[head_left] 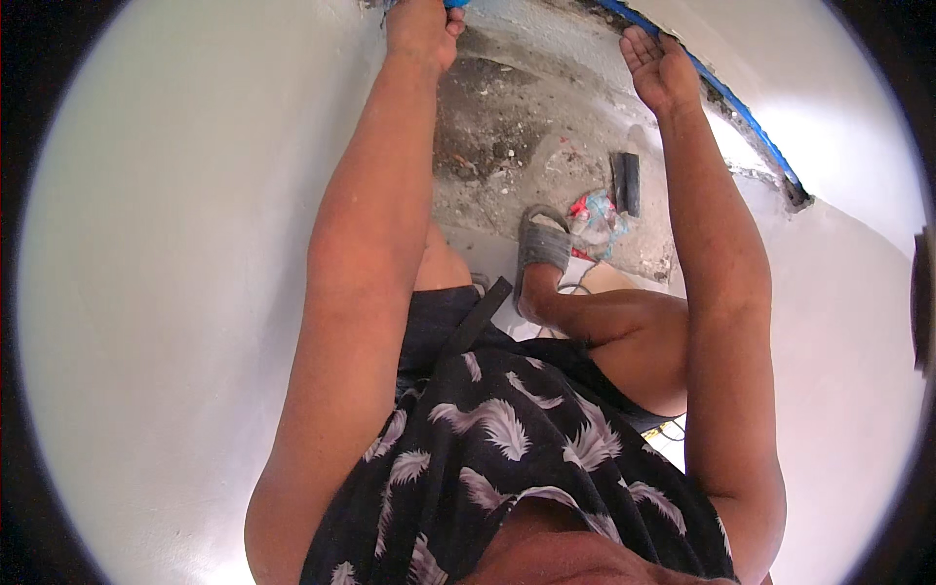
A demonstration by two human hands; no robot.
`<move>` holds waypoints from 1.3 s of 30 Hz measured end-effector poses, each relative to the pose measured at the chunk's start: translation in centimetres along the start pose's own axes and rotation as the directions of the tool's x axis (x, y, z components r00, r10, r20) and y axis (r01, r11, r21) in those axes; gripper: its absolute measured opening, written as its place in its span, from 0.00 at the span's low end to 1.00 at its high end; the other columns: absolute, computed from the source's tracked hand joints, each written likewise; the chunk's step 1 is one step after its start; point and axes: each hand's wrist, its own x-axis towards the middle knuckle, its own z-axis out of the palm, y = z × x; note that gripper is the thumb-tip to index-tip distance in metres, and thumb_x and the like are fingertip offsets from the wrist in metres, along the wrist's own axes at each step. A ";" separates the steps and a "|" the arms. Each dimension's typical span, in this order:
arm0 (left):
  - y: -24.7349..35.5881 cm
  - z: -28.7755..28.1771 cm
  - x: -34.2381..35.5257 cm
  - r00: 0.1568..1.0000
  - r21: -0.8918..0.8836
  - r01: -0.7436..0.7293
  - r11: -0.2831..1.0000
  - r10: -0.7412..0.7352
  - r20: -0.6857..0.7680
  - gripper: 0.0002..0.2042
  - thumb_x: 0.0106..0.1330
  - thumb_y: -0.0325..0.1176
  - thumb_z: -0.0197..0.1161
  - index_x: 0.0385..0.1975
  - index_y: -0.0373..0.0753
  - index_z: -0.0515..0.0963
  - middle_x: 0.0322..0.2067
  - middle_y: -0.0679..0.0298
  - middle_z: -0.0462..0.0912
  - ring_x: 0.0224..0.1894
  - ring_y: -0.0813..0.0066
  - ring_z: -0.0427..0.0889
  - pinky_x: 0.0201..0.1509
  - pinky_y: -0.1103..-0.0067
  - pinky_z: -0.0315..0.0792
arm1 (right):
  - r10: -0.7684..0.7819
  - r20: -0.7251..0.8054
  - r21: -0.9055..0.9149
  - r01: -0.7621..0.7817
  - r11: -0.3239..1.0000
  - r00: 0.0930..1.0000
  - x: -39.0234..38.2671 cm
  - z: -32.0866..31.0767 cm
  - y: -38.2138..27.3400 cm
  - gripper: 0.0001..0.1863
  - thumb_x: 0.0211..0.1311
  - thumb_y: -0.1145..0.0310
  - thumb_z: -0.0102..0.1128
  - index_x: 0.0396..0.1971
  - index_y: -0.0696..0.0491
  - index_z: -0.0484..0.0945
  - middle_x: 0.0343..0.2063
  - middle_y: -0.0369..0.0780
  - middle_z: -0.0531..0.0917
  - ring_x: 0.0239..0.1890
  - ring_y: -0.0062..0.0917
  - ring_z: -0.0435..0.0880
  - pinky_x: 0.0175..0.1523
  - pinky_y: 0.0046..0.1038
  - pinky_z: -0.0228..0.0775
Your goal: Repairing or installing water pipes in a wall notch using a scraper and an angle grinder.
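Note:
My left hand [424,31] is at the top edge of the view with its fingers curled. A bit of something blue [456,4] shows right at the fingers, mostly cut off by the picture's edge. To the right, my right hand [665,73] is raised with its palm visible and fingers stretched out. Its fingertips are next to a long blue strip [743,117], like a pipe or tubing, running along a rough groove in the white wall. Whether they touch it I cannot tell. Both arms reach forward, well apart.
White walls [175,292] close in on both sides. On the rough, dirty concrete floor [487,127] lie a dark block-like piece [626,183] and a crumpled plastic bag [597,219]. My foot in a grey slipper [544,244] is beside them. A thin cable [575,288] runs near my ankle.

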 end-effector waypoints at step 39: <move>0.9 2.1 -1.9 0.995 0.069 0.097 0.993 -0.097 -0.008 0.07 0.72 0.43 0.58 0.35 0.50 0.73 0.22 0.70 0.76 0.13 0.78 0.63 0.13 0.79 0.53 | 0.022 -0.050 0.057 -0.019 0.998 0.999 -3.9 3.3 -0.4 0.26 0.83 0.64 0.41 0.72 0.60 0.56 0.52 0.48 0.77 0.51 0.36 0.82 0.61 0.39 0.79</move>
